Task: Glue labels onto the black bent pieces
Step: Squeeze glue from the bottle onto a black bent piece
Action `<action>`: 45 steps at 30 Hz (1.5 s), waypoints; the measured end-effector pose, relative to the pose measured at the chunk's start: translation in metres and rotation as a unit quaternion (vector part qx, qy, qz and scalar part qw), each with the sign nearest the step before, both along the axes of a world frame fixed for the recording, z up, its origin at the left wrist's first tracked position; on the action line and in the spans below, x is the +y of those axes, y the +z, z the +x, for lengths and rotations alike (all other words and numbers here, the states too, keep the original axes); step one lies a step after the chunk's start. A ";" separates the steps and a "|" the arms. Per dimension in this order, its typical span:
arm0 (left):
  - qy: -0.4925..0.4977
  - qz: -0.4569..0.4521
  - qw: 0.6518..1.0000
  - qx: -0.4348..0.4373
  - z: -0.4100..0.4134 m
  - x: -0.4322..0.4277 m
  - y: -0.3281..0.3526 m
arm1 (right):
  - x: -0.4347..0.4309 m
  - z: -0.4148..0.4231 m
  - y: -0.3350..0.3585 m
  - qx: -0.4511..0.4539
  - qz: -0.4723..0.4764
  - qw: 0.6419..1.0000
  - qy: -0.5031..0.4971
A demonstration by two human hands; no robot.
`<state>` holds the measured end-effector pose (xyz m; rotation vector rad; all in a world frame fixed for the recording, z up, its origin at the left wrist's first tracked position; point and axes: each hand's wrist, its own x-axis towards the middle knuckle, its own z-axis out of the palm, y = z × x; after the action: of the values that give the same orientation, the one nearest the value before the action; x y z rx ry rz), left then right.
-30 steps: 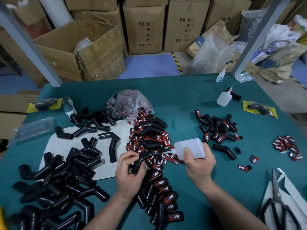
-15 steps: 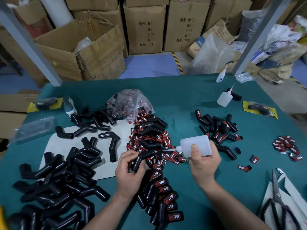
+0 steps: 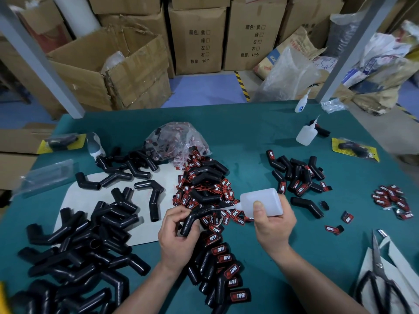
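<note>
My left hand (image 3: 178,236) grips a black bent piece (image 3: 192,220) above the green table (image 3: 249,137), its upper arm pointing right. My right hand (image 3: 273,225) holds a white glue bottle (image 3: 260,203) on its side, and the thin nozzle tip touches the upper arm of that piece. A heap of red-and-black labels (image 3: 204,189) lies just behind the hands. Labelled bent pieces (image 3: 223,270) lie in a row below my left hand. Unlabelled bent pieces (image 3: 74,252) are piled at the left.
A second pile of labelled pieces (image 3: 297,175) and loose labels (image 3: 390,198) lie to the right. Two more glue bottles (image 3: 306,133) stand at the back right. Scissors (image 3: 381,275) rest at the front right. A plastic bag of labels (image 3: 176,141) sits behind the heap.
My right hand with the glue bottle has drifted right, drawing the nozzle tip along the held piece. My left hand has stayed nearly in place.
</note>
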<state>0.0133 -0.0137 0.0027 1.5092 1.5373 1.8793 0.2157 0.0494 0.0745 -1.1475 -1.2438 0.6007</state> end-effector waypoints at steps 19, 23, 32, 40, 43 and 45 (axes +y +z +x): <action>-0.009 0.056 0.998 0.025 0.001 0.004 0.001 | 0.000 0.002 0.006 0.012 0.012 1.000 -0.013; -0.012 0.061 0.998 0.030 0.000 0.005 0.000 | 0.001 0.003 0.005 0.015 0.016 1.000 -0.001; -0.030 0.058 0.998 0.022 0.000 0.004 0.000 | 0.000 0.000 0.003 0.000 0.037 0.999 0.012; -0.022 0.054 0.998 0.015 -0.001 0.003 -0.001 | 0.001 0.001 0.005 -0.017 0.042 0.999 -0.003; -0.018 0.055 0.998 0.012 -0.002 0.004 -0.002 | 0.002 0.001 0.005 -0.016 0.043 0.999 -0.011; -0.018 0.055 0.998 0.012 -0.002 0.004 -0.003 | 0.003 0.002 0.005 -0.010 0.039 0.999 -0.010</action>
<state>0.0110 -0.0096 -0.0005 1.6000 1.4290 1.9613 0.2174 0.0521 0.0790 -1.1021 -1.2608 0.5214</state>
